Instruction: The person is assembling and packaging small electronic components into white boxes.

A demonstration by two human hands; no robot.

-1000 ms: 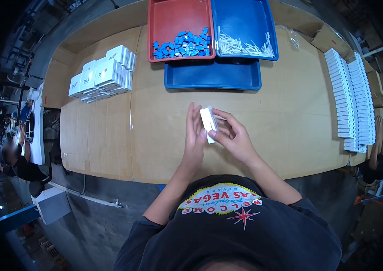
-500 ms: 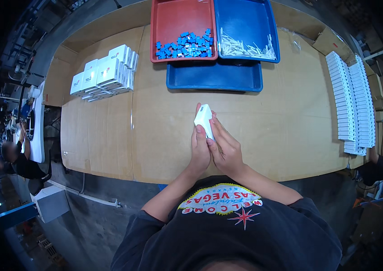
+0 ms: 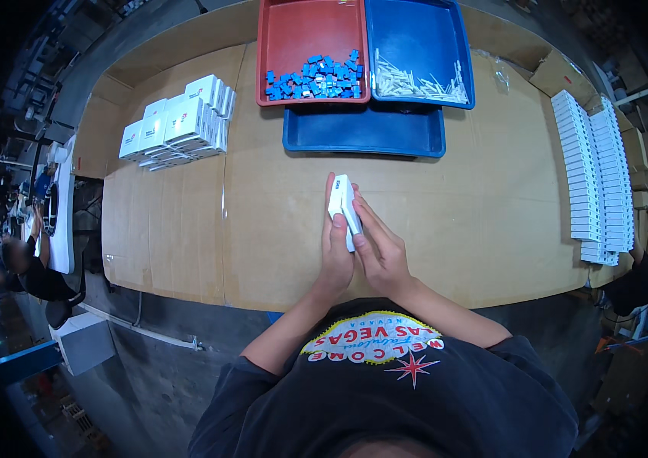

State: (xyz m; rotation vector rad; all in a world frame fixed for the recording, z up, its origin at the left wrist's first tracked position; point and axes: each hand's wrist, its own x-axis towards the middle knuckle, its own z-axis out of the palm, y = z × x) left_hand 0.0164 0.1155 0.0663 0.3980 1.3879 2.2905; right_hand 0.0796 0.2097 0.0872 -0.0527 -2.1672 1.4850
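My left hand [image 3: 337, 248] and right hand [image 3: 380, 252] both clasp a small white rectangular cardboard box [image 3: 342, 204], held on edge above the smooth tan wooden surface [image 3: 278, 221] | beyond: red plastic tray [image 3: 309, 27] of blue blocks [image 3: 315, 76] | blue plastic tray [image 3: 415, 30] of pale sticks [image 3: 415, 82] | stacked white cartons [image 3: 179, 126] far left

Both hands drawn closer together than a second ago, left hand [image 3: 337, 248] and right hand [image 3: 380, 252] now pressed palm-to-palm around the small white box [image 3: 343, 204], box raised upright between fingertips
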